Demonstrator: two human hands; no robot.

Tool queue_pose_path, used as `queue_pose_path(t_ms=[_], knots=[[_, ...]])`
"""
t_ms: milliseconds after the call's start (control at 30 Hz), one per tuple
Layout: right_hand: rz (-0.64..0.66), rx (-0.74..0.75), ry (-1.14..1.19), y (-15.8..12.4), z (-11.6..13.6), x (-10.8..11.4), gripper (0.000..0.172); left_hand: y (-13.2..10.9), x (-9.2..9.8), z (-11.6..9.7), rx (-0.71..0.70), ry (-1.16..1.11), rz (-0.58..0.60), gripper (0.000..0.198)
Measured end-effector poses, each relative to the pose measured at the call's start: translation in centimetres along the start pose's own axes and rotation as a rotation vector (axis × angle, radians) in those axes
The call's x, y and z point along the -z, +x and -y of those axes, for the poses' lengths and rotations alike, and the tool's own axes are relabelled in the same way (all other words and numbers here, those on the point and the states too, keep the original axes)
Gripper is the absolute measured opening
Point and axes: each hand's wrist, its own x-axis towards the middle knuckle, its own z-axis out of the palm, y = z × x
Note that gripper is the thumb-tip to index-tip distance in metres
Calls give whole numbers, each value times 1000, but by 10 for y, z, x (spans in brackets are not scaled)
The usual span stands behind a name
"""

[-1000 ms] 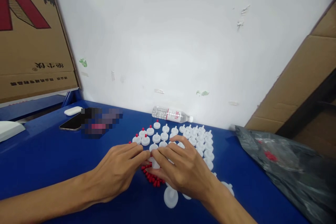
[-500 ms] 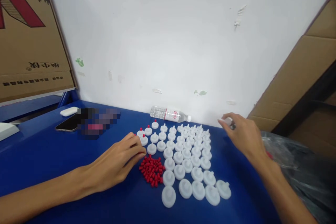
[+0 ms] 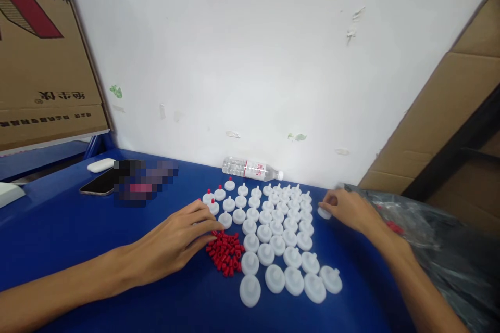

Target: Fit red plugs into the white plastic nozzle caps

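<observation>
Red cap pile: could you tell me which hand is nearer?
Left. The left hand lies beside the red cap pile; the right hand holds a white disc beyond the rows.

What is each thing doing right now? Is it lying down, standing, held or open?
left hand, flat on the blue table, fingertips at the red caps
red caps, loose in a heap
right hand, pinching one white disc beside the rows
white discs, in rows, stems up, a few red-capped
water bottle, on its side, cap on
phone, flat, screen dark
black bag, crumpled, lying on the table
</observation>
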Motion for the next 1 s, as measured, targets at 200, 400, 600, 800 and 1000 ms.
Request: queue_pose_path(t_ms=[200, 400, 600, 800, 1000], knots=[[124, 91, 103, -1, 9, 2, 50, 2, 2, 0, -24, 13, 36, 23], [51, -10, 90, -1, 7, 8, 63, 7, 22, 14, 137, 320, -121, 32], [44, -17, 88, -7, 14, 5, 71, 1, 24, 33, 411, 547, 0, 47], [-141, -53, 47, -9, 25, 16, 66, 0, 18, 26, 382, 497, 156, 41], [-387, 126, 123, -29, 73, 39, 45, 3, 21, 8, 212, 334, -116, 30]])
